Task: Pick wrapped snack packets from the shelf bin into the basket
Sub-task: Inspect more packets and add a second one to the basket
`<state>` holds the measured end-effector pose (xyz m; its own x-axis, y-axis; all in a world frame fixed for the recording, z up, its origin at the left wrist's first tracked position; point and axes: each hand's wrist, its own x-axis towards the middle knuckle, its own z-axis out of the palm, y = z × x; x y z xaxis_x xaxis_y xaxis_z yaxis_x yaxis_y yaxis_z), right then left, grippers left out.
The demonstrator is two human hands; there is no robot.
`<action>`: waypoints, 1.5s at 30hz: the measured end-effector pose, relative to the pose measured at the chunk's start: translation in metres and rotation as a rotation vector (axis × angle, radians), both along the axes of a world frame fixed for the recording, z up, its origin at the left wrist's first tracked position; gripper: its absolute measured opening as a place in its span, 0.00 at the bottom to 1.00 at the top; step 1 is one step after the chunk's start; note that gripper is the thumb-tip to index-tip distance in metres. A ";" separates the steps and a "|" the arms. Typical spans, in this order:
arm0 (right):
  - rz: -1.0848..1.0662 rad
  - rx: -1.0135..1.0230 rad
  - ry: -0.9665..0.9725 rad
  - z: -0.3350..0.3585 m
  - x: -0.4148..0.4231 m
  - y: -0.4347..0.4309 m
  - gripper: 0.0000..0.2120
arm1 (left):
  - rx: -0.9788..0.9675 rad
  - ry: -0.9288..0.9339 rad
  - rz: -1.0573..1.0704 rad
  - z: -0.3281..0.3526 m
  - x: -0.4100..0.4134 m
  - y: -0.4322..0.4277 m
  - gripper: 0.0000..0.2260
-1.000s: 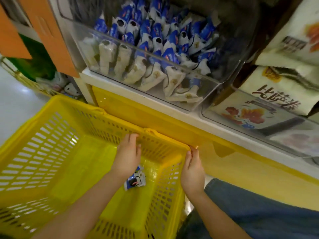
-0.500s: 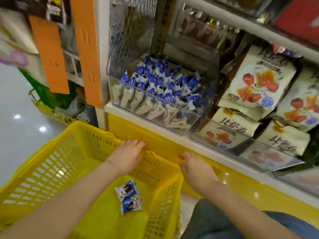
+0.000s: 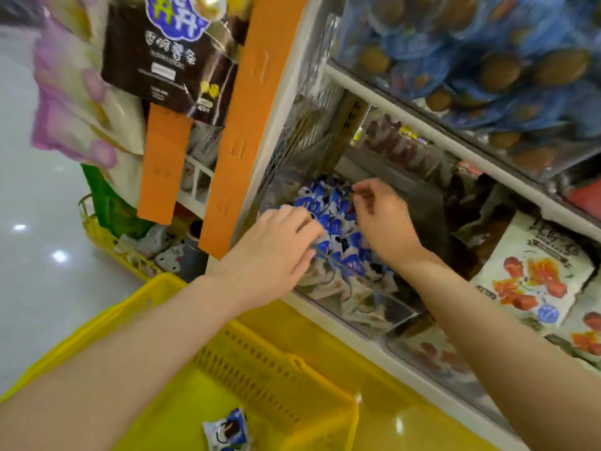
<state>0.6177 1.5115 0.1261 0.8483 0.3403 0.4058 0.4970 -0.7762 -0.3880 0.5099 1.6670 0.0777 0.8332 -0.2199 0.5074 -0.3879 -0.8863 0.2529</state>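
A clear shelf bin (image 3: pixel 377 315) holds a heap of blue-and-white wrapped snack packets (image 3: pixel 338 229). My left hand (image 3: pixel 276 255) reaches into the bin from the left, its fingertips bent down among the packets; a grip is not visible. My right hand (image 3: pixel 385 219) is over the back of the heap, fingers curled, thumb and forefinger pinching the edge of a packet. Below the shelf stands the yellow basket (image 3: pixel 292 362), with one blue-and-white packet (image 3: pixel 226 431) lying on its floor at the frame's bottom edge.
Orange strips (image 3: pixel 247 125) hang along the shelf post left of the bin. Large snack bags (image 3: pixel 533 278) fill the bin to the right, and blue bags (image 3: pixel 487 70) sit on the shelf above. A second yellow basket (image 3: pixel 107 239) is on the floor at left.
Both hands have risen from the basket's rim into the shelf bin. My view has tilted up, so most of the basket has dropped out of the frame.
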 end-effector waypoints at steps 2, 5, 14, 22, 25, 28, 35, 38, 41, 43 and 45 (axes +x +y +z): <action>-0.092 -0.062 0.064 -0.006 0.034 0.007 0.11 | -0.014 0.050 0.008 -0.003 0.009 0.005 0.13; -0.132 -0.167 0.151 -0.017 0.074 0.015 0.13 | 0.043 0.065 -0.015 -0.007 0.019 0.015 0.18; -0.091 -0.213 0.308 -0.027 0.141 0.060 0.14 | 0.053 -0.024 -0.082 -0.011 0.026 0.030 0.18; -0.213 -0.233 0.427 -0.028 0.157 0.068 0.15 | 0.061 -0.008 -0.059 -0.010 0.027 0.028 0.16; -0.251 -0.155 0.401 -0.026 0.156 0.066 0.10 | 0.071 0.005 -0.047 -0.009 0.025 0.027 0.17; -0.302 -0.029 0.309 -0.027 0.149 0.065 0.13 | 0.066 0.046 -0.045 -0.007 0.022 0.025 0.18; -0.278 0.220 0.033 0.000 0.093 0.054 0.11 | -0.069 0.117 0.008 -0.004 0.008 0.005 0.14; -0.183 0.265 0.039 0.001 0.056 0.046 0.10 | -0.153 0.152 0.000 -0.002 -0.006 -0.001 0.15; -0.089 0.351 0.037 0.001 0.016 0.036 0.05 | -0.304 0.182 -0.008 -0.002 -0.024 -0.004 0.16; -0.044 0.412 0.070 0.002 -0.010 0.030 0.04 | -0.446 0.208 0.027 -0.002 -0.036 -0.006 0.14; 0.009 0.482 0.127 0.002 -0.036 0.024 0.05 | -0.649 0.226 0.086 -0.001 -0.043 -0.008 0.13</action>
